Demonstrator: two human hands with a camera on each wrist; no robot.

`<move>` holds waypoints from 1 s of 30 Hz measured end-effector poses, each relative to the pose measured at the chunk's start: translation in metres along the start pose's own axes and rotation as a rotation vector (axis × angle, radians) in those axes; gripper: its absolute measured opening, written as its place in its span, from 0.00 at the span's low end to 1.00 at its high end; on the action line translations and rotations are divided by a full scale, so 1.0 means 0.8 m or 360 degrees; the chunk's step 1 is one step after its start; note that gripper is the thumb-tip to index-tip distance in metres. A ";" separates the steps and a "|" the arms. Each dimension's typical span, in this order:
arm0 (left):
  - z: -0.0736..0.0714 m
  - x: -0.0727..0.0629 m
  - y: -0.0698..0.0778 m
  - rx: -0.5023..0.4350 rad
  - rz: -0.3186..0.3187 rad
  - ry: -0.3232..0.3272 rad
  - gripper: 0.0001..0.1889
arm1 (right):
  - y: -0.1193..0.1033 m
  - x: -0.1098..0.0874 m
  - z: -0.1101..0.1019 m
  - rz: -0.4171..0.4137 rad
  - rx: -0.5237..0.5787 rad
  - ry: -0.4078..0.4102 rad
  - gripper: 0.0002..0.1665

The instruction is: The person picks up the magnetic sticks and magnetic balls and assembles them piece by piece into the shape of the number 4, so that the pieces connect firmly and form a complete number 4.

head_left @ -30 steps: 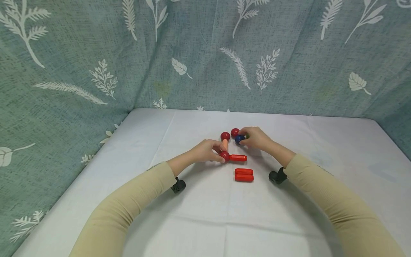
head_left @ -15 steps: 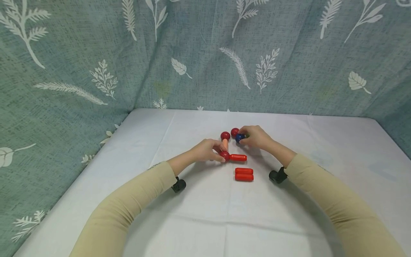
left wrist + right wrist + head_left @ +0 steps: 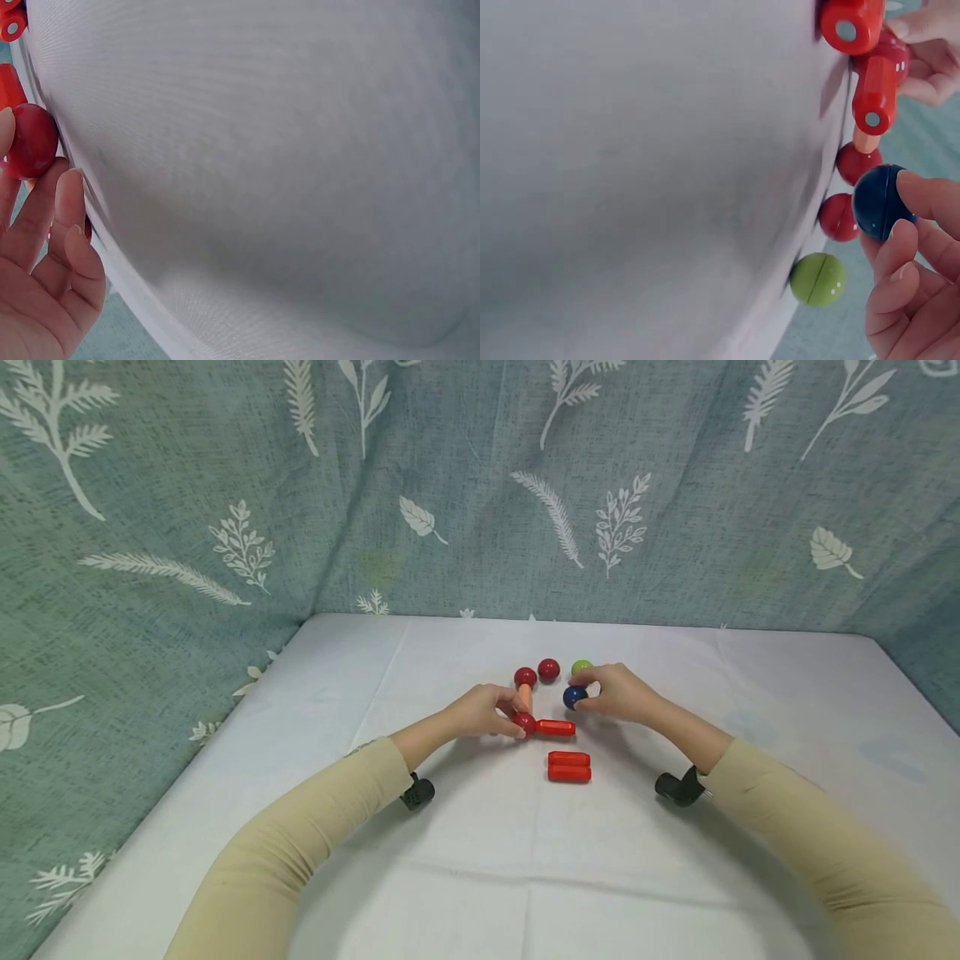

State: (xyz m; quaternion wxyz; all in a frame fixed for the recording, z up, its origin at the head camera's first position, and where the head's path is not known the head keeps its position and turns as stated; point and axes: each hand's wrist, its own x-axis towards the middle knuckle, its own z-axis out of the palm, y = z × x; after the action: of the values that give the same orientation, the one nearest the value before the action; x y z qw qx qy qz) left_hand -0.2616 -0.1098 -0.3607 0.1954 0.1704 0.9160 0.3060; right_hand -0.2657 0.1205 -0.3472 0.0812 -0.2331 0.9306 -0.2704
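My left hand pinches a red ball between thumb and fingers. That ball joins a red stick on its right and an orange stick running back to another red ball. My right hand holds a dark blue ball by thumb and fingertips, to the right of the joined pieces. A loose red ball lies just behind them. Beside the right fingers sits a green ball, partly covered by the hand in the head view.
Two red sticks lie side by side in front of the joined pieces, their ends showing holes in the wrist views. White cloth covers the table. A patterned green curtain hangs behind and at the left.
My right hand has drawn the blue ball a little to the right and toward me, away from the loose red ball. The green ball has come into sight. My left hand has stayed put.
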 end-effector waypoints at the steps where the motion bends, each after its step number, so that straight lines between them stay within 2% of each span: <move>1: 0.000 0.000 0.000 0.0001 0.0005 0.0001 0.14 | 0.001 -0.003 0.000 0.0006 -0.0001 -0.0013 0.22; 4: 0.000 0.000 -0.001 0.0003 0.0023 0.0001 0.14 | 0.004 -0.012 0.000 0.0003 -0.0008 -0.0042 0.22; 10: 0.000 -0.001 -0.001 0.0003 0.0039 -0.0001 0.14 | 0.008 -0.028 0.000 -0.0082 -0.0028 -0.0056 0.20; 14: 0.000 -0.001 0.000 0.0002 0.0038 -0.0002 0.14 | 0.008 -0.034 0.003 -0.0069 -0.0012 -0.0084 0.20; 30: 0.000 0.000 -0.001 0.0012 0.0037 0.0001 0.14 | 0.012 -0.043 0.009 -0.0056 0.0009 -0.0138 0.19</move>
State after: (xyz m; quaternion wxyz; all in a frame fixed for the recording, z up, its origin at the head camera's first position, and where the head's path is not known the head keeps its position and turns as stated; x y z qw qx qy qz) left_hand -0.2612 -0.1102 -0.3611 0.1911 0.1816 0.9152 0.3049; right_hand -0.2372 0.1407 -0.3576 0.1174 -0.2607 0.9211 -0.2641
